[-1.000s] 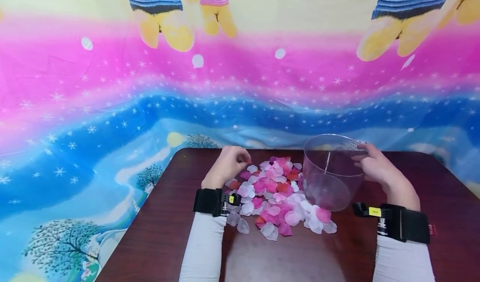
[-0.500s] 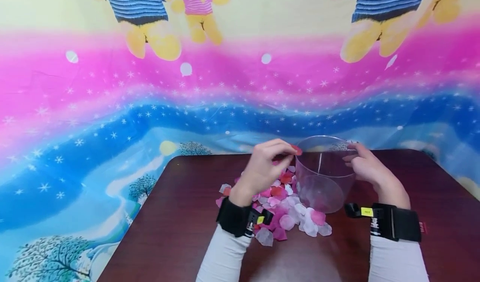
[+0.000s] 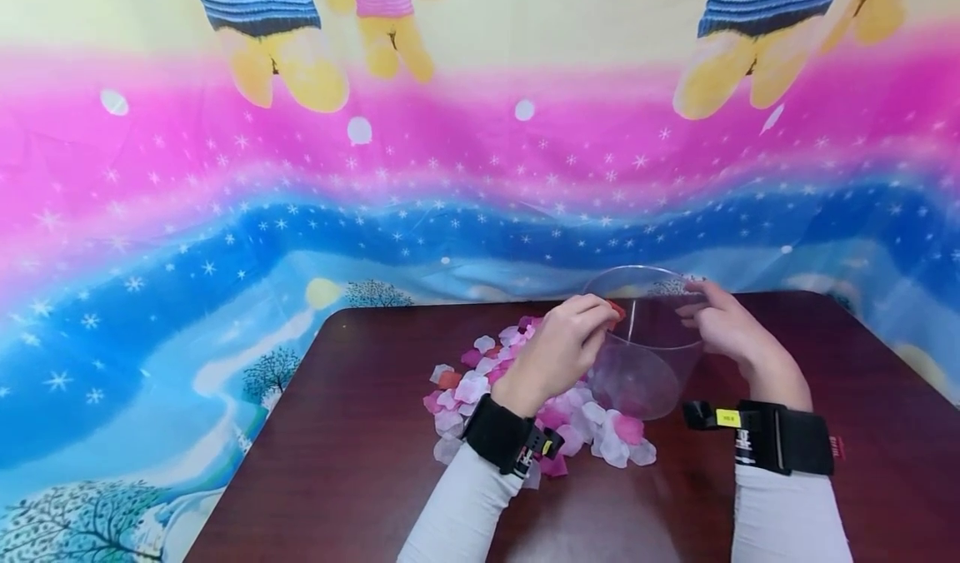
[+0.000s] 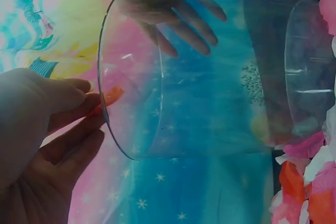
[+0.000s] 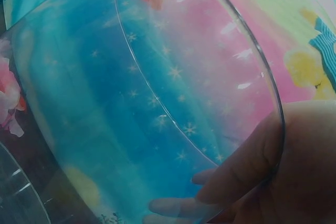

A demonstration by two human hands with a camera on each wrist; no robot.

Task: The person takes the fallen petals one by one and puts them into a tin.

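My left hand (image 3: 558, 346) pinches a red artificial petal (image 3: 617, 313) between fingertips and thumb at the near left rim of a clear plastic bucket (image 3: 641, 380). In the left wrist view the red petal (image 4: 114, 95) shows through the bucket's wall, just inside the rim line. The bucket stands upright and looks bare inside. My right hand (image 3: 723, 321) rests against its right side near the rim, and its fingers (image 4: 191, 27) appear fairly straight and spread through the clear wall. Left of the bucket lies a loose pile of pink, white and red petals (image 3: 472, 386), partly hidden by my left forearm.
The dark wooden table (image 3: 360, 396) ends at a rounded far edge close to a printed cloth backdrop (image 3: 450, 155). A few pale petals (image 3: 615, 446) lie in front of the bucket. Both wrists wear black straps with cameras.
My left hand has lifted from the pile's far left side and moved right to the bucket's rim, carrying the red petal. My right hand stays at the bucket; the head view has shifted slightly.
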